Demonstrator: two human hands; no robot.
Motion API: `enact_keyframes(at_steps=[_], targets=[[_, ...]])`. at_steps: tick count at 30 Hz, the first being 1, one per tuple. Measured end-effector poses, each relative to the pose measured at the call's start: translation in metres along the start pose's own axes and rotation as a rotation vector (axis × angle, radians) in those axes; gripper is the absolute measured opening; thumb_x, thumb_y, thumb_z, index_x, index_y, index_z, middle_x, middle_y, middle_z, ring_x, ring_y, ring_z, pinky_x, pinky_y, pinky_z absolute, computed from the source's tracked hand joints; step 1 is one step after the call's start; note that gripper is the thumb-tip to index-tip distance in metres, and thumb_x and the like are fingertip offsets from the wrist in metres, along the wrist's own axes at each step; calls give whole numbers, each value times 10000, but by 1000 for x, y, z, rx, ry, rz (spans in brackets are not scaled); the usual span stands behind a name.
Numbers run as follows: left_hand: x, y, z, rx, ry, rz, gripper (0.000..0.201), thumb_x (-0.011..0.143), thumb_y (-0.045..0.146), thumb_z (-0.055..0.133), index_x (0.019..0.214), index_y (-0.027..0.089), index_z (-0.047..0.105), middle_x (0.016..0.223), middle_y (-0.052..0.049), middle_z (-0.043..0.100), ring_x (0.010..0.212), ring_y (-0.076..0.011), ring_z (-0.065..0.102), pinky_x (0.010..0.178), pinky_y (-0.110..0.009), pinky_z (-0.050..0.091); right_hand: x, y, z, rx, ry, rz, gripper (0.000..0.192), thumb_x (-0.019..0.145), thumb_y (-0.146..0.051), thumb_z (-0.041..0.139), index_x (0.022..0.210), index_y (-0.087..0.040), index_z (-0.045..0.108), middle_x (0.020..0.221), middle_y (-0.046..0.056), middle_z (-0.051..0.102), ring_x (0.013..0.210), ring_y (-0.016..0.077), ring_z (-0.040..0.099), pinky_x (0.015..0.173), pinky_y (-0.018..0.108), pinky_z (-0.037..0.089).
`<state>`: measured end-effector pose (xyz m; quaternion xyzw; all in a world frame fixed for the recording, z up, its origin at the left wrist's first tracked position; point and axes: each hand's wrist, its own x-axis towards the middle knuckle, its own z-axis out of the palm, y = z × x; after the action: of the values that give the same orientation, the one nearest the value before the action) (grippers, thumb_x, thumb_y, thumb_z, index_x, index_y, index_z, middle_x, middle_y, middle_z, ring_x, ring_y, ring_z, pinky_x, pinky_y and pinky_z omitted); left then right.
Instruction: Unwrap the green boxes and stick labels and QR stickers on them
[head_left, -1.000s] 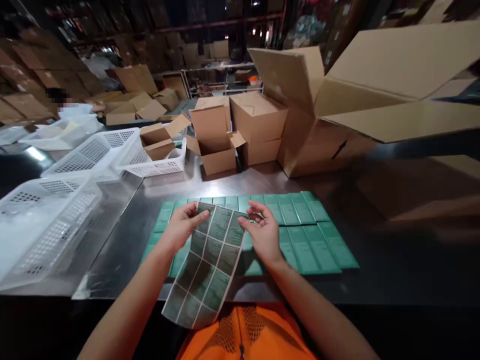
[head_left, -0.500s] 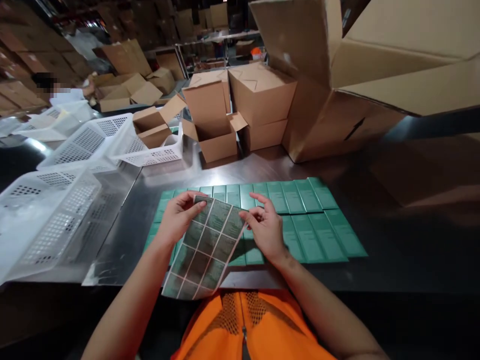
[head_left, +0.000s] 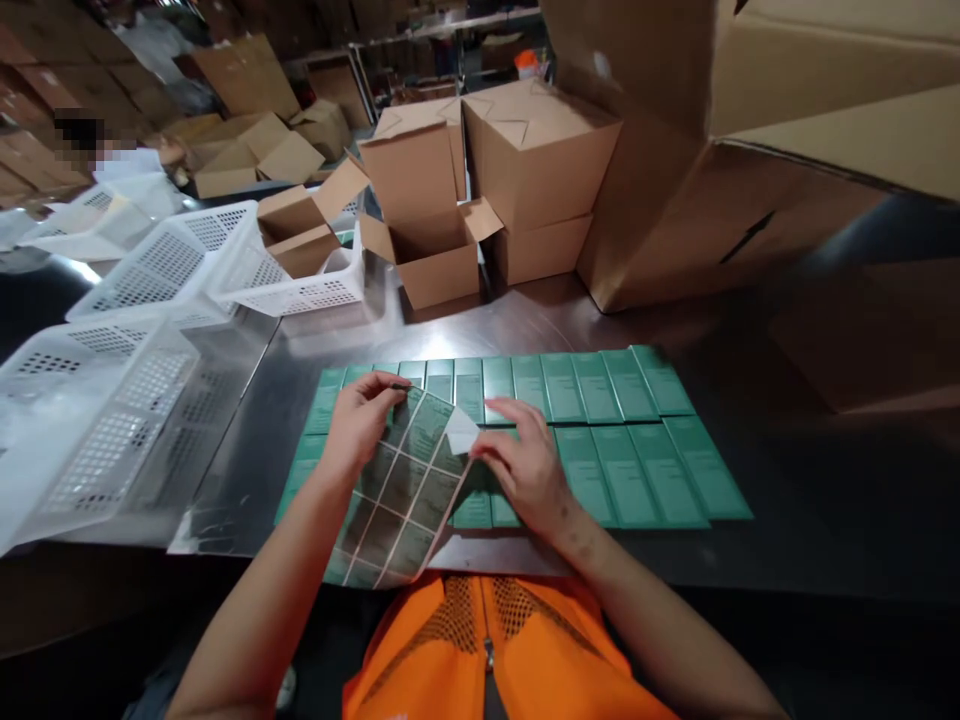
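My left hand (head_left: 358, 425) pinches the upper left corner of a sheet of labels (head_left: 405, 490), dark green see-through rectangles divided by pale lines. The sheet hangs tilted above the table's front edge. At its upper right corner my right hand (head_left: 525, 460) has thumb and index finger closed on a label's edge, other fingers loosely bent. A white patch (head_left: 463, 432) shows at that corner; whether it is a label's underside or bare backing I cannot tell. Beneath both hands, flat green boxes (head_left: 600, 385) lie side by side in two rows, partly hidden by the sheet and hands.
White perforated baskets (head_left: 161, 265) stand at the left. An open small carton (head_left: 439, 282) and stacked closed cartons (head_left: 525, 180) stand behind the boxes on the metal table (head_left: 337, 340). A large open carton (head_left: 660, 220) rises at the right. Another person (head_left: 112, 160) is far left.
My right hand has drawn the upper right corner label back, and white now shows there. My left hand still holds the sheet. The view has shifted slightly.
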<state>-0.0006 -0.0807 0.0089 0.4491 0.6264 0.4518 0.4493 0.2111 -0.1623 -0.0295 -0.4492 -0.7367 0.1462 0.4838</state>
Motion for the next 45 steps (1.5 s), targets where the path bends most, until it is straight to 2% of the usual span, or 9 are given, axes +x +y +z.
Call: enact_keyframes(at_steps=[3, 5, 8, 11, 14, 18, 24, 30, 45], targets=[[16, -7, -5, 50, 85, -27, 137, 528, 259, 619, 636, 180, 652, 530, 40, 532, 502, -116, 424, 482, -233, 311, -3, -19, -20, 94, -179, -290, 177, 971, -193, 535, 894, -240, 688, 942, 41, 713, 1011, 220, 620, 892, 400, 486], [27, -12, -9, 86, 129, -21, 82, 536, 246, 558, 577, 191, 603, 505, 38, 493, 509, -124, 403, 487, -241, 293, 3, -27, -41, 273, -314, -353, 176, 975, -171, 528, 917, -232, 683, 846, 22, 704, 923, 192, 634, 846, 361, 494], [33, -16, -5, 148, 101, 15, 70, 537, 219, 485, 476, 203, 516, 474, 24, 451, 531, -138, 395, 520, -257, 292, 31, -17, -70, 399, -366, -207, 120, 944, -195, 600, 919, -251, 703, 811, 4, 700, 825, 174, 646, 811, 334, 509], [21, -15, 14, 211, -70, 39, 126, 567, 206, 499, 444, 201, 528, 475, 10, 494, 554, -152, 452, 563, -270, 330, 71, 22, -81, 349, -326, 93, 39, 868, -274, 700, 855, -255, 731, 797, -8, 708, 754, 171, 640, 721, 313, 502], [2, -12, 37, 268, -333, 29, 137, 702, 287, 587, 652, 197, 676, 524, 13, 588, 577, -176, 546, 612, -284, 389, 103, 64, -75, 415, -395, 378, 148, 773, -354, 749, 793, -207, 745, 718, -2, 690, 642, 151, 599, 573, 264, 443], [-9, -15, 55, 397, -589, 67, 345, 849, 481, 581, 1028, 206, 687, 586, 11, 659, 603, -189, 592, 617, -283, 394, 123, 94, -55, 561, -548, 542, 189, 684, -367, 777, 737, -188, 743, 647, -14, 657, 563, 113, 527, 495, 223, 382], [-2, -26, 68, 583, -571, 78, 334, 869, 452, 521, 657, 198, 569, 574, 12, 594, 551, -148, 477, 574, -270, 319, 118, 117, -26, 575, -604, 617, 172, 673, -322, 769, 736, -176, 705, 636, -11, 631, 563, 113, 514, 488, 225, 361], [-2, -32, 86, 773, -549, -39, 342, 870, 449, 517, 644, 198, 569, 546, 19, 528, 551, -155, 466, 559, -274, 278, 101, 136, -15, 311, -509, 601, 387, 688, -216, 771, 1010, -215, 557, 679, -52, 647, 585, 127, 551, 535, 230, 373], [6, -27, 98, 884, -584, -126, 329, 855, 428, 563, 632, 193, 623, 560, -15, 584, 561, -171, 497, 565, -279, 298, 96, 139, -14, 147, -525, 505, 374, 736, -173, 753, 1001, -219, 493, 708, -60, 653, 631, 139, 598, 605, 246, 403]])
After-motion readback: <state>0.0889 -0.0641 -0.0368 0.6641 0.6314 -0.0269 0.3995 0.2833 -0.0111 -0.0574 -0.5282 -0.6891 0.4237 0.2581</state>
